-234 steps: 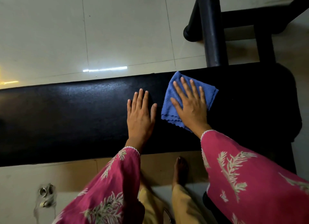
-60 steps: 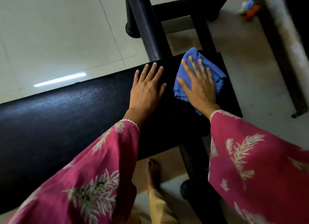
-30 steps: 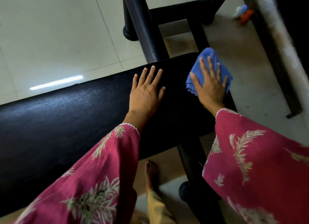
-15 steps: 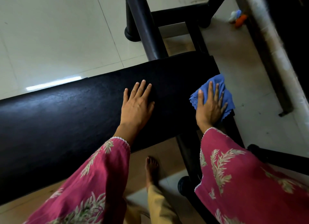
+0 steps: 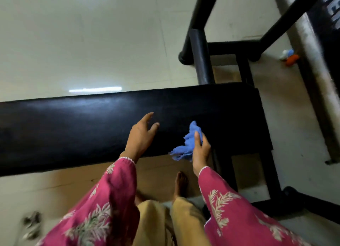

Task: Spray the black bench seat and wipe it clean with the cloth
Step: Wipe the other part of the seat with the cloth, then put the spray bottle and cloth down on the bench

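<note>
A: From the head view, how far along does the job look?

B: Near its end, I'd judge. The right hand (image 5: 200,150) is raised off the bench (image 5: 73,128) with the blue cloth (image 5: 187,144) bunched in its closed fingers, hanging just above the near edge toward the bench's right end. No part of the cloth looks to be touching the seat.

A: And the left hand (image 5: 141,135)?

B: Empty, fingers loosely spread and slightly curled, hovering just over the seat left of the cloth; I cannot tell whether a fingertip touches. No spray bottle is in view, so spraying seems done. What may be left is a check of the far-left stretch and putting the cloth away.

A: What's the seat like?

B: A long, flat black pad with a faint leather-like grain and a dull sheen where the light catches it on the left. I see no streaks or droplets, though the picture is blurred.

A: The cloth?

B: Soft, thin, crumpled, with a wavy hem. The frame (image 5: 202,58) beyond the bench is black round tubing, standing on a pale glossy tiled floor (image 5: 92,34).
</note>
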`<move>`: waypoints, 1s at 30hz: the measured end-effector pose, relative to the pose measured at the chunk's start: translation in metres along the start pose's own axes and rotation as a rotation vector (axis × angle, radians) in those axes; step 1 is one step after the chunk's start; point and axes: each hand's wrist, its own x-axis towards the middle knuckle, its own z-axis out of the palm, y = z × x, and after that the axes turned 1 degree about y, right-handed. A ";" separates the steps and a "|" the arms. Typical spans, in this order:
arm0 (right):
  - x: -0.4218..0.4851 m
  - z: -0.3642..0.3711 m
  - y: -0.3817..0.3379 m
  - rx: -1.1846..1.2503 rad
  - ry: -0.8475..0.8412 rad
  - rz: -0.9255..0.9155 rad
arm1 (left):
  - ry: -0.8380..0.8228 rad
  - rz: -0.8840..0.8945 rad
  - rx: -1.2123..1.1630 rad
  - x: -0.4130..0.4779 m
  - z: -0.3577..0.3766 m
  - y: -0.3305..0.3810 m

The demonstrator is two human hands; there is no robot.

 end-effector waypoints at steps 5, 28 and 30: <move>-0.099 0.057 -0.067 0.112 -0.341 0.107 | 0.207 -0.149 -0.123 -0.073 -0.111 -0.035; -0.337 0.334 -0.155 0.051 -0.763 0.049 | 0.468 -0.534 -0.095 -0.154 -0.413 -0.204; -0.328 0.355 -0.155 0.051 -0.719 0.080 | 0.426 -0.525 -0.067 -0.131 -0.419 -0.209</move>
